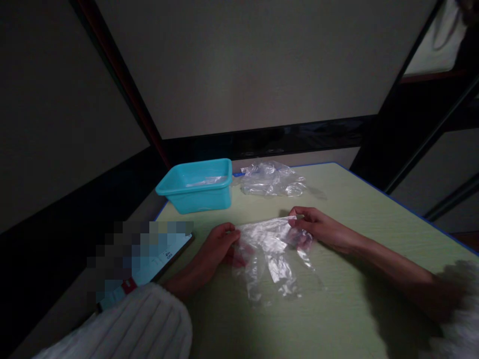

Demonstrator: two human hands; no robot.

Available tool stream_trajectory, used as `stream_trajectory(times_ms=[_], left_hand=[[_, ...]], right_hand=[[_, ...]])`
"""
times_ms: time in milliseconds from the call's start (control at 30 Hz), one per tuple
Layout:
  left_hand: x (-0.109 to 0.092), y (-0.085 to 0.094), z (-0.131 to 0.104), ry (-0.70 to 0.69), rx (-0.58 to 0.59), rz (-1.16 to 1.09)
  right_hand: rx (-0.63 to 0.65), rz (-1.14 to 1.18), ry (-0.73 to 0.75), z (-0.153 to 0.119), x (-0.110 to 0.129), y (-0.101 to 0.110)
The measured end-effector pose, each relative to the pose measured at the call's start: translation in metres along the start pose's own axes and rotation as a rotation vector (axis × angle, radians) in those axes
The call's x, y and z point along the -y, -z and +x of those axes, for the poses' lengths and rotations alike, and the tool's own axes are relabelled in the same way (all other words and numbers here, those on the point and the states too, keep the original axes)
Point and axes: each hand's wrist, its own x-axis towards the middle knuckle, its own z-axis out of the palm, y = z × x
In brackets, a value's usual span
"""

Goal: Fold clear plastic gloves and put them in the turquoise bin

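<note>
A clear, thin disposable plastic glove [275,244] is stretched between my two hands above the table. Its straight top edge runs from one hand to the other, and crinkled finger-like strips hang towards me. My left hand [219,244] pinches the left end of that edge between thumb and fingers. At the right end, my right hand [312,227] pinches the same edge, some of its fingers showing through the film. Beyond my hands lies a crumpled heap of clear plastic film [271,179].
A turquoise plastic basket [204,199] with some clear film inside stands at the back left. A lit phone or tablet, partly blurred out, [160,259] lies by the left table edge. The pale green table [359,209] has a blue rim and meets panels at the back.
</note>
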Motion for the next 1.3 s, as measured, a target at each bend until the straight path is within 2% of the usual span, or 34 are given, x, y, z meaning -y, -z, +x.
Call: stream_trajectory(times_ms=[200,433,567,700,900,1033,1200,1300], left_hand=[[-0.002,0.001,0.003,-0.058,-0.049,0.104],[-0.001,0.004,0.009,-0.133,-0.049,0.188],[0.000,0.006,0.007,-0.223,-0.046,0.263],[0.002,0.011,0.007,-0.366,-0.045,0.454],[0.001,0.017,0.010,-0.433,-0.141,0.744],[-0.001,0.017,0.009,-0.477,-0.160,0.845],[-0.001,0.016,0.007,-0.581,-0.145,0.838],[0.001,0.016,0.007,-0.661,-0.132,0.825]], right_hand=[[-0.043,-0.057,0.027,0.004,0.003,0.001],[-0.058,-0.181,0.052,0.000,0.009,0.014],[0.003,-0.221,-0.024,-0.008,0.014,0.020],[0.079,-0.217,-0.088,-0.012,0.012,0.019],[0.181,-0.197,-0.131,-0.019,0.007,0.010],[0.221,-0.250,-0.147,-0.023,0.006,0.009],[0.217,-0.476,-0.041,-0.022,0.009,0.017],[0.134,-0.645,0.158,-0.021,0.012,0.017]])
